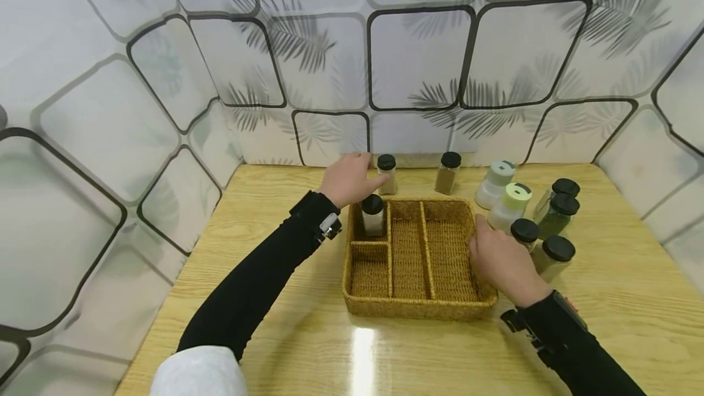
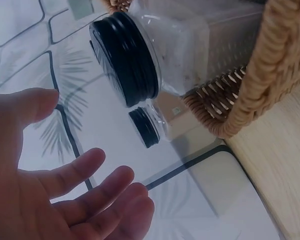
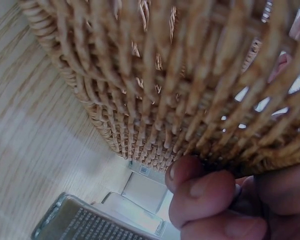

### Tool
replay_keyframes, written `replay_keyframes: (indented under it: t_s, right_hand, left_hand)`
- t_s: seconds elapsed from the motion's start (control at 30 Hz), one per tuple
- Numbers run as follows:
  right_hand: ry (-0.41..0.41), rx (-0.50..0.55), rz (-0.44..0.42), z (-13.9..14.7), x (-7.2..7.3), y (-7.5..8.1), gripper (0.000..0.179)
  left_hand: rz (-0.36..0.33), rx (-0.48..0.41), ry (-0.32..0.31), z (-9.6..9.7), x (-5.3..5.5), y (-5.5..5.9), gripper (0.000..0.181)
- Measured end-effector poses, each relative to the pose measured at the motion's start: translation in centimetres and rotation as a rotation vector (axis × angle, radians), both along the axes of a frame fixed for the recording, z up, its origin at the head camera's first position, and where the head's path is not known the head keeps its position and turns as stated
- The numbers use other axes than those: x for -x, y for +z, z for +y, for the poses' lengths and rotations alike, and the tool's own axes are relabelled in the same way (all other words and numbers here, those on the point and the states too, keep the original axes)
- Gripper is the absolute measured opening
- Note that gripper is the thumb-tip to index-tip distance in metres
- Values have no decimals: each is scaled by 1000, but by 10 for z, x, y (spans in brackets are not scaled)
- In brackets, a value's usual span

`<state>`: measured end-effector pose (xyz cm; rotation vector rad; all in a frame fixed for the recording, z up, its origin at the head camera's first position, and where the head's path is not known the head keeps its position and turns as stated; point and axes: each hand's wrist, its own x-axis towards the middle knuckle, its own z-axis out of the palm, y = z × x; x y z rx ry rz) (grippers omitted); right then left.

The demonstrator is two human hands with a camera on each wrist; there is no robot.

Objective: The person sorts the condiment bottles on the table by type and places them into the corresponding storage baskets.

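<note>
A wicker basket (image 1: 423,308) with several compartments stands on the table, a black-lidded spice jar (image 1: 373,222) upright in its back left compartment. At the basket's right rim my right hand (image 1: 503,260) grips the wall, its curled fingers (image 3: 202,197) against the outer weave in the right wrist view. My left hand (image 1: 350,181) hovers by the back left corner, close to another black-lidded jar (image 1: 387,181) behind the basket. In the left wrist view, its fingers (image 2: 115,182) are spread and relaxed with nothing held, the thumb apart from them.
Another brown-filled jar (image 1: 448,173) stands behind the basket. To the right are a grey-capped shaker (image 1: 495,185), a yellow-green-capped shaker (image 1: 510,206) and several black-lidded jars (image 1: 555,216). Patterned walls (image 1: 418,60) border the wooden table (image 1: 275,219) at the back and sides.
</note>
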<state>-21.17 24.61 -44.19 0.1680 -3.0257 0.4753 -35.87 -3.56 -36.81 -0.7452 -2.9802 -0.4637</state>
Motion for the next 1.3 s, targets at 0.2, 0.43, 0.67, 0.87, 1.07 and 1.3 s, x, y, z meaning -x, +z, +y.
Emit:
replay_keyframes:
  t_s: [0.2,0.43,0.67,0.87,1.07,1.3]
  right_hand:
    - [-4,-5,9,1,2,-3,42]
    - [-17,-2,-9,1,2,-4,46]
    - [-19,-8,2,1,1,-3,48]
    - [-23,-6,12,0,1,-3,47]
    - [-26,-12,7,0,3,-3,48]
    - [-31,-17,27,1,1,-6,50]
  left_hand:
    - [-46,45,2,5,11,3,49]
    - [-66,162,-12,17,29,-1,58]
    - [-90,193,-14,25,43,-3,66]
    - [-109,217,-8,27,56,-7,71]
    - [-131,243,-10,29,66,-11,72]
    - [-150,301,-73,33,75,-14,69]
